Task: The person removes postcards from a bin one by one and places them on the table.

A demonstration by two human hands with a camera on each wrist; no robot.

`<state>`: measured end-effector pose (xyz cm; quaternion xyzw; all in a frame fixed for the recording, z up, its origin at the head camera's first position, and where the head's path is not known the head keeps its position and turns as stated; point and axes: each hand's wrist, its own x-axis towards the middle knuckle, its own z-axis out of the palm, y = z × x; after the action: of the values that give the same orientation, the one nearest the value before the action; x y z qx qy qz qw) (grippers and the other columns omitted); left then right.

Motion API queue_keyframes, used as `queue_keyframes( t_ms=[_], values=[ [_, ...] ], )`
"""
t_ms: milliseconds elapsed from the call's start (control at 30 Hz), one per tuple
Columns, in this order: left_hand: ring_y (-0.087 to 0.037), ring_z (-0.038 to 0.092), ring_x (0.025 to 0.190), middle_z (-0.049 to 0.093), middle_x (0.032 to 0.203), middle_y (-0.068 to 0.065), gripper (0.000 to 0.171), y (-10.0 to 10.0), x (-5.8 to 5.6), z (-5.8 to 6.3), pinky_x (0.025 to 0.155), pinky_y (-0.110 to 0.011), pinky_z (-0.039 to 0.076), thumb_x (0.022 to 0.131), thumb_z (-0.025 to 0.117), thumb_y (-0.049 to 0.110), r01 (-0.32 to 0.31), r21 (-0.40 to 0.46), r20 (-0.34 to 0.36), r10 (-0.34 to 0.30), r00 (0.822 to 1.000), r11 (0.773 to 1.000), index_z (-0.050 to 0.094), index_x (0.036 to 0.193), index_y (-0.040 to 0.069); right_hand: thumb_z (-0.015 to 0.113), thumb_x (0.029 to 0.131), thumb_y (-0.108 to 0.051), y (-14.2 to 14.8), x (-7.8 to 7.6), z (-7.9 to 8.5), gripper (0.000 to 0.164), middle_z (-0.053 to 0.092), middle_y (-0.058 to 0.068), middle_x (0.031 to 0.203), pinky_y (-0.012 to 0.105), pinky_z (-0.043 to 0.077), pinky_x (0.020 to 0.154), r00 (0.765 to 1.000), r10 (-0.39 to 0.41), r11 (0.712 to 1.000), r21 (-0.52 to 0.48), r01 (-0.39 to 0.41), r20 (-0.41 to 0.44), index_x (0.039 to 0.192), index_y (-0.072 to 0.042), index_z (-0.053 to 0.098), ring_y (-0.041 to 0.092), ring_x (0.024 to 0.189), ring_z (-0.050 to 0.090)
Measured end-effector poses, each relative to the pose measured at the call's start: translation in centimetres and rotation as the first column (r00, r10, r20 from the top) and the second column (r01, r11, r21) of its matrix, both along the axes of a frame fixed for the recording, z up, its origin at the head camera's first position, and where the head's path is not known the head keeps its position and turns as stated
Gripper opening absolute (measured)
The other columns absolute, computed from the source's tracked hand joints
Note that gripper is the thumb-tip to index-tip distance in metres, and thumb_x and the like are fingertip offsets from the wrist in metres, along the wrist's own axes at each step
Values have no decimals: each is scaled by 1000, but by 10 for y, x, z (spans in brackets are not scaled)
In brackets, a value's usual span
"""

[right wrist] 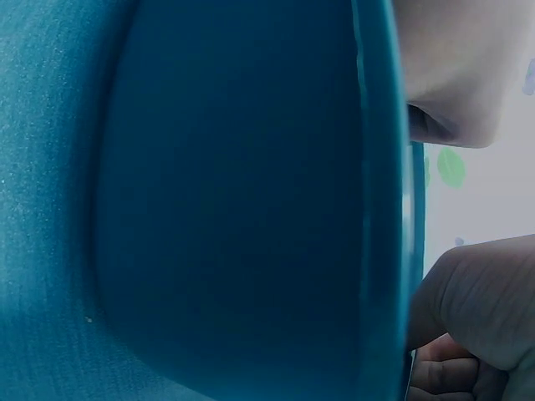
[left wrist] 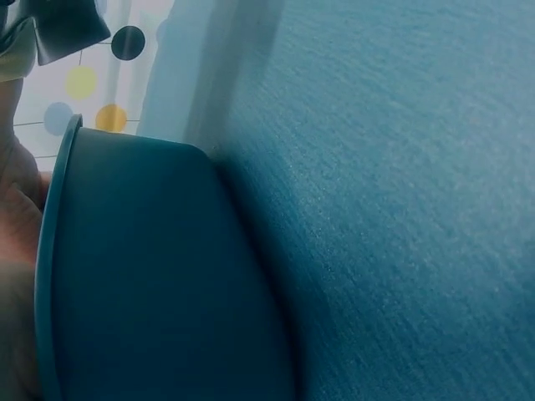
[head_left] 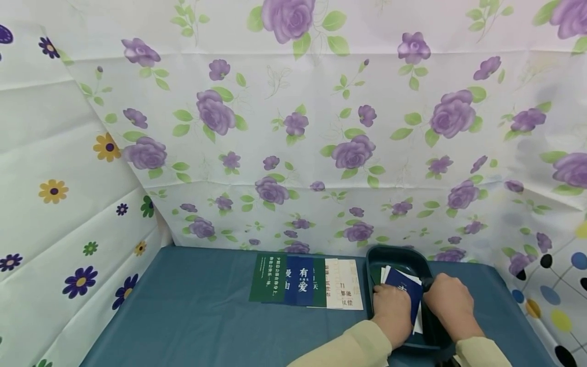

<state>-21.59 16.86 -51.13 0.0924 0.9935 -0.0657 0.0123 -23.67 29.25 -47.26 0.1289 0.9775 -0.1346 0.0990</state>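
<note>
A dark green-blue plastic basin (head_left: 398,251) stands at the right of the table with a small pile of printed cards inside. On top is a dark blue card (head_left: 409,286), white cards (head_left: 390,271) showing beneath it. My left hand (head_left: 393,311) reaches into the basin and grips the blue card at its left side. My right hand (head_left: 449,306) reaches over the right rim, close to the card's right edge; its fingertips are hidden. The left wrist view mostly shows the basin's outer wall (left wrist: 159,267). In the right wrist view, curled fingers (right wrist: 447,376) show beyond the rim.
Left of the basin, overlapping printed cards lie in a row: a green card (head_left: 267,279), a blue card (head_left: 300,280) and cream cards (head_left: 350,285). A blue-green cloth (head_left: 197,306) covers the table. Flowered sheets (head_left: 293,127) hang behind and at the sides.
</note>
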Motion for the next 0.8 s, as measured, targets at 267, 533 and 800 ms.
queue_keyframes(
  t_ms=[267,533,800],
  values=[
    [-19,60,101,63,116,-4,64,-3,3,1,84,-29,50,65,73,62,11,-12,-31,-12,999,1000,63,115,23,65,79,-23,-1,-1,1,32,64,27,87,43,45,49,1000,1,1000,-3,-1,19,94,5,64,33,66,59],
    [-16,59,79,66,98,-3,34,-6,3,3,64,-30,49,77,70,46,52,34,-115,-47,992,998,69,104,25,66,79,-25,0,-2,1,35,64,29,90,45,46,50,1000,6,1000,7,-6,12,96,6,64,34,68,60],
    [-8,60,67,68,85,7,14,-17,7,10,47,-29,48,77,74,40,155,162,-160,-129,979,974,70,89,33,66,80,-28,2,-1,-1,40,63,30,90,45,46,49,1000,16,1000,13,-16,-1,98,8,63,35,68,60]
  ],
)
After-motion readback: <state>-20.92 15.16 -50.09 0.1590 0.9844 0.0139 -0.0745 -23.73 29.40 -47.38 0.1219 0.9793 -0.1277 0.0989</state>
